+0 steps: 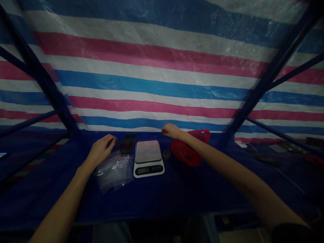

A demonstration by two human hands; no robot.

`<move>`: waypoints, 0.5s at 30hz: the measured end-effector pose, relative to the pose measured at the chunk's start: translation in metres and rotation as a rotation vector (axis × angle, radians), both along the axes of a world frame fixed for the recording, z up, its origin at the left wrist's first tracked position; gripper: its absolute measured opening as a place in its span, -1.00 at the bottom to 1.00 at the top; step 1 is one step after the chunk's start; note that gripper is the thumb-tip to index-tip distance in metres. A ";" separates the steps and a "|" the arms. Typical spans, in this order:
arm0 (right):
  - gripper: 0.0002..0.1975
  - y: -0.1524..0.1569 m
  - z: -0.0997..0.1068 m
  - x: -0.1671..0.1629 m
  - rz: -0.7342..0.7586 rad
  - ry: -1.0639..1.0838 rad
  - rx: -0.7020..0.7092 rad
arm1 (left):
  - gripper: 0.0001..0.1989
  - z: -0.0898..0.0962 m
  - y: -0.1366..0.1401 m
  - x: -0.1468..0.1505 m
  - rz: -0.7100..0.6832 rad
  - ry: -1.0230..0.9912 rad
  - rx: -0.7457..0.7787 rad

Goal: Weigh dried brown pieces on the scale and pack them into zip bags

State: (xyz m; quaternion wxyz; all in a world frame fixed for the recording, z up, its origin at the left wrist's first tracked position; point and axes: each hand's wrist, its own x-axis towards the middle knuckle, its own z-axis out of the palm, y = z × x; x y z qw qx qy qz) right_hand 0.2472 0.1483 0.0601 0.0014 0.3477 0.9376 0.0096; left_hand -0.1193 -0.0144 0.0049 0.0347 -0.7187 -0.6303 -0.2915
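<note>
A white kitchen scale (149, 158) with a square plate and a dark display panel stands in the middle of the blue table. Left of it, my left hand (102, 149) hovers with fingers loosely bent and thumb apart, holding nothing. Clear zip-lock bags (115, 172) lie just below that hand, and a dark flat phone-like object (127, 144) is beside it. My right hand (171, 130) reaches beyond the scale's far right corner with curled fingers; whatever they hold, if anything, is hidden. Under my right forearm sits a red bag (188, 150), next to a small round container (166, 155).
Dark blue metal frame bars (250, 91) slant up on both sides. A striped plastic sheet (157, 77) hangs behind the blue table (162, 199). Out to the right lie a white plug-like item (241, 144) and a thin cable (288, 179).
</note>
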 end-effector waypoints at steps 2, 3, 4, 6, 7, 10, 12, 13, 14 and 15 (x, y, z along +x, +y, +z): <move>-0.77 -0.021 0.006 0.012 0.085 0.046 -0.061 | -0.65 -0.001 0.001 -0.001 0.000 -0.001 0.008; -0.78 -0.032 0.008 0.018 0.139 0.088 -0.094 | -0.65 -0.002 0.002 -0.002 -0.003 -0.003 0.012; -0.77 -0.043 0.009 0.024 0.195 0.140 -0.123 | -0.64 -0.003 0.003 -0.002 -0.005 -0.007 0.015; -0.77 -0.063 0.007 0.035 0.295 0.235 -0.165 | -0.64 -0.005 0.005 -0.003 -0.010 -0.015 0.011; -0.78 -0.071 0.006 0.038 0.326 0.262 -0.180 | -0.63 -0.006 0.006 -0.003 -0.012 -0.018 0.005; -0.81 -0.085 -0.001 0.043 0.305 0.278 -0.219 | -0.62 -0.009 0.008 -0.004 -0.018 -0.023 -0.016; -0.86 -0.087 -0.006 0.041 0.244 0.296 -0.254 | -0.62 -0.011 0.009 -0.005 -0.024 -0.024 -0.023; -0.89 -0.087 -0.008 0.040 0.220 0.304 -0.269 | -0.62 -0.013 0.010 -0.006 -0.026 -0.025 -0.025; -0.93 -0.087 -0.010 0.038 0.208 0.307 -0.280 | -0.62 -0.013 0.010 -0.006 -0.027 -0.027 -0.025; -0.95 -0.086 -0.010 0.037 0.209 0.310 -0.280 | -0.62 -0.014 0.010 -0.007 -0.029 -0.028 -0.026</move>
